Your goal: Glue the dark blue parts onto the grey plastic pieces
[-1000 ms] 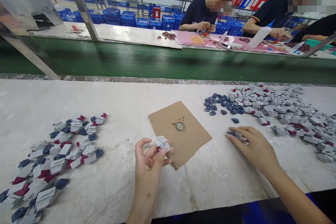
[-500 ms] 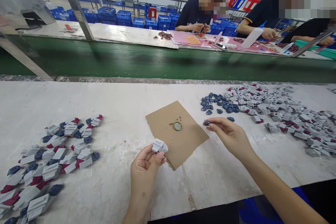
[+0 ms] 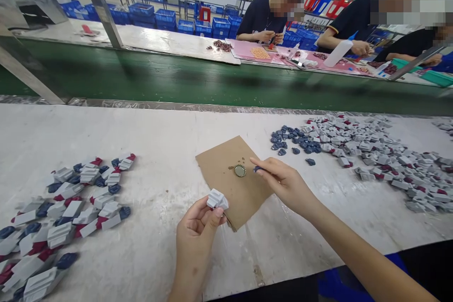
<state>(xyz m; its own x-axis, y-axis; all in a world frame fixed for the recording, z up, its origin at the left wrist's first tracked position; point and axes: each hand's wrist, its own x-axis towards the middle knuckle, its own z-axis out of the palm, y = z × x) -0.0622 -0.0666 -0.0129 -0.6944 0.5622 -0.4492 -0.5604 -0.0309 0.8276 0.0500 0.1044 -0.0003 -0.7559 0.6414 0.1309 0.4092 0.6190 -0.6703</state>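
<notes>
My left hand (image 3: 200,226) is closed on a light grey ridged plastic piece (image 3: 216,199), held over the near left edge of a brown cardboard square (image 3: 244,203). Between the thumb and fingers of my right hand (image 3: 283,181) is a small dark blue piece (image 3: 257,169), above the cardboard's right side. A bottle cap (image 3: 239,171) lies hollow side up on the cardboard, with brownish spots around it. To the right of the cardboard are several loose dark blue pieces (image 3: 299,139).
Grey pieces with dark red parts form a big pile (image 3: 382,151) at right. Joined grey, red and blue pieces (image 3: 71,217) lie at left. Beyond a green conveyor belt (image 3: 159,75), people work at a bench with a white squeeze bottle (image 3: 338,53). Blue crates (image 3: 166,19) stand behind.
My right hand has moved left with the dark blue piece, from beside the cardboard to over it, near the bottle cap. My left hand has barely moved.
</notes>
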